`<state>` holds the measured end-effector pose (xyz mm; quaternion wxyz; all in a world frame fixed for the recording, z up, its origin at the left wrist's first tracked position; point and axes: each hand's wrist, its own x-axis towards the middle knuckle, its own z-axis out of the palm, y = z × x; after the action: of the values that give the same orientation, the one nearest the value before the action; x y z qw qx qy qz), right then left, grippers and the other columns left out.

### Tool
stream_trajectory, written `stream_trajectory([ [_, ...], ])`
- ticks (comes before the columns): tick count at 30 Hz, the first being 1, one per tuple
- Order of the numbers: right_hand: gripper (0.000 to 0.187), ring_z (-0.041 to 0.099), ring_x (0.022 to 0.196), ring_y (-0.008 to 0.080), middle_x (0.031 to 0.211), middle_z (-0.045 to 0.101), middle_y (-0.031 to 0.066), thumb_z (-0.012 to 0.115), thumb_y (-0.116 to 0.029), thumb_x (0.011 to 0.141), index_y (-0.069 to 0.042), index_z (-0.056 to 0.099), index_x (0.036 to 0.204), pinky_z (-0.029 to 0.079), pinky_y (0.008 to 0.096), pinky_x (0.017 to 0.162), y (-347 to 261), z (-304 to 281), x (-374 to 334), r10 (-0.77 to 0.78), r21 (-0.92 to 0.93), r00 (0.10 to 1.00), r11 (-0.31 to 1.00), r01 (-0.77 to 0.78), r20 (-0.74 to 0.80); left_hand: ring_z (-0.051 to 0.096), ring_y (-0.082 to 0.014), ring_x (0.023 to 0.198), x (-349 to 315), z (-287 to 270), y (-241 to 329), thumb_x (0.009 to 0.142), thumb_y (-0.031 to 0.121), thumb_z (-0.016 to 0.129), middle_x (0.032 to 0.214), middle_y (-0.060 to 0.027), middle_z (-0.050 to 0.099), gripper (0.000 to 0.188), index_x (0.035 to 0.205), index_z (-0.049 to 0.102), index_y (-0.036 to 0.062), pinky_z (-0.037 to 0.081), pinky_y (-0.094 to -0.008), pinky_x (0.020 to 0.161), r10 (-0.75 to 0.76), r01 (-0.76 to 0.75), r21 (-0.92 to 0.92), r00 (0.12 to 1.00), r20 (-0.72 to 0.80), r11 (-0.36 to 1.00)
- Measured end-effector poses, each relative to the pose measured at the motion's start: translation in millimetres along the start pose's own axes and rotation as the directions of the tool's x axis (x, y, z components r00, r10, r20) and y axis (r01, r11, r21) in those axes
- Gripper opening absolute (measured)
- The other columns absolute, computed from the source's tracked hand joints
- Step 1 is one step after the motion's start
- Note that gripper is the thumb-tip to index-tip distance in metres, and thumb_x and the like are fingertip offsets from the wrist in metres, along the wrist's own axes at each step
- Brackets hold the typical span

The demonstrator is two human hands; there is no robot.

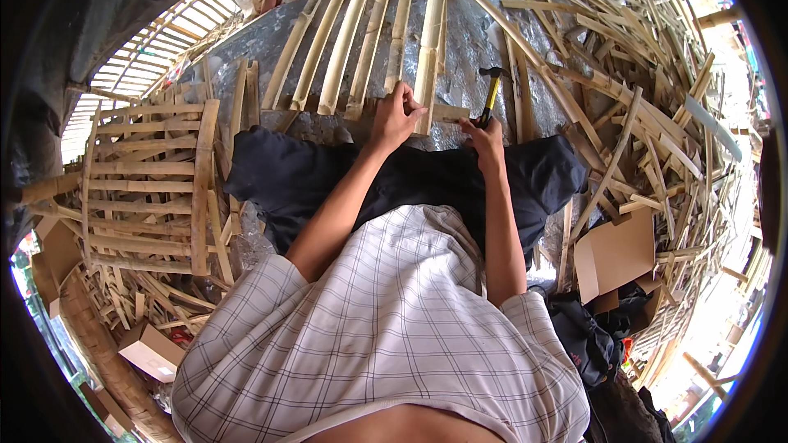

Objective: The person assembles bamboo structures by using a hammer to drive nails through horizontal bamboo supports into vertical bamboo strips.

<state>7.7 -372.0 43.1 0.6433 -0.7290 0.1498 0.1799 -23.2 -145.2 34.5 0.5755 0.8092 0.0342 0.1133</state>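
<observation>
My right hand (486, 141) is wrapped round the lower handle of a hammer (492, 92) with a black head and a yellow and black handle. The hammer stands upright, head away from me. My left hand (396, 119) is closed in a pinch beside the near end of a split bamboo strip (428, 74). Whether something small sits between its fingers I cannot make out. Several more bamboo strips (351, 41) lie side by side to the left, pointing away from me. Their near ends rest over a crosswise bamboo piece (450, 112), partly hidden by my left hand.
A grey plastic sheet (238, 49) lies under the strips. To my left stands a slatted bamboo panel (146, 184). Heaps of loose bamboo pieces (648, 107) fill the right side. A cardboard box (616, 253) and a black bag (587, 336) sit at my lower right.
</observation>
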Motion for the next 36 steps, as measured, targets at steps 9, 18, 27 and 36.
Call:
stream_trajectory([
  [9,0.038,0.047,0.056,0.0060,0.069,0.048,-0.0042,0.081,-0.022,0.094,-0.010,0.046,0.084,0.044,0.0249,0.049,-5,-10,-26,-0.027,0.129,0.999,0.991,0.031,-0.027,0.071,-0.0122,0.076,-1,-5,1,0.087,0.003,0.081,0.078,-0.0076,0.068,0.036,0.101,0.048,0.0040,0.055,-0.0297,0.071,0.000,-0.002,-0.066,0.999,-0.033,0.998],
  [18,0.041,0.051,0.050,0.0137,0.064,0.057,0.0052,0.076,-0.030,0.097,-0.003,0.050,0.080,0.041,0.0319,0.048,-15,-21,-44,-0.190,-0.230,0.981,0.957,0.178,-0.031,0.068,-0.0122,0.073,1,-12,7,0.085,0.007,0.083,0.077,-0.0056,0.068,0.031,0.105,0.060,0.0039,0.053,-0.0298,0.070,0.011,-0.012,0.013,1.000,0.021,1.000],
  [27,0.041,0.065,0.070,0.0416,0.072,0.064,0.0211,0.082,-0.027,0.087,0.004,0.055,0.086,0.050,0.0473,0.067,-7,12,13,-0.460,-0.652,0.876,0.710,0.267,-0.142,0.069,-0.0140,0.072,12,-24,14,0.085,0.004,0.080,0.086,-0.0074,0.074,0.028,0.107,0.062,0.0039,0.053,-0.0285,0.068,-0.061,0.062,-0.069,0.998,0.020,0.996],
  [36,0.038,0.065,0.075,0.0309,0.080,0.068,0.0176,0.083,-0.026,0.086,0.005,0.061,0.093,0.050,0.0432,0.071,4,14,16,-0.328,-0.501,0.925,0.843,0.195,-0.191,0.068,-0.0408,0.091,42,-139,-66,0.090,0.001,0.064,0.098,-0.0160,0.070,0.024,0.109,0.054,0.0103,0.049,-0.0550,0.076,0.154,0.266,0.713,0.872,-0.464,0.648],
])
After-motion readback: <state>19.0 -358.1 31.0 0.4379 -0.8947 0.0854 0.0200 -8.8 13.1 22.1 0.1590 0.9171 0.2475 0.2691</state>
